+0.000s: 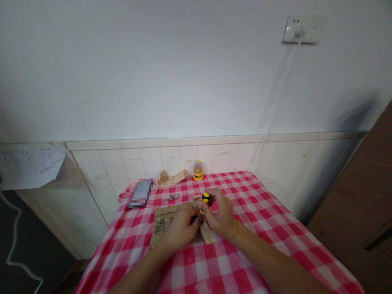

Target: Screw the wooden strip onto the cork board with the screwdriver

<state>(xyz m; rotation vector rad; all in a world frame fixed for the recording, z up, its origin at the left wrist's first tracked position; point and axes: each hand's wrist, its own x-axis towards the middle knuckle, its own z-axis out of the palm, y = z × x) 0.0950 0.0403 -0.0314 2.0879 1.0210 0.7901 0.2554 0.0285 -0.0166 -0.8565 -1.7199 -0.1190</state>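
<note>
Gripping place: we judge the screwdriver (206, 197) best held by its plump yellow-and-black handle, which stands just above the right end of the brown bag (167, 216).
Screwdriver feel: light and stiff, we expect, with enough girth for a sure hold without hard squeezing.
Wooden piece (208, 234): at the bag's right end, its near end towards us; probably light, rigid and rather smooth, so we would take it by its 2 long sides and spare it heavy pressure.
Right hand (222, 214): at the bag's right end, thumb and fingers closed around the handle, the forearm slanting in from our near right.
Left hand (184, 222): over the bag's right half, back upward, fingers bent in towards the wood; the fingertips are shadowed, and we cannot tell whether they pinch a small part or merely steady the wood.
Bag feel: thin and soft by its look, so it may slide on the checked tablecloth (190, 269).
Back row: beyond the bag's far edge we see metal bits (173, 197), then a carved wooden part (171, 180) and a yellow-capped container (198, 171).
</note>
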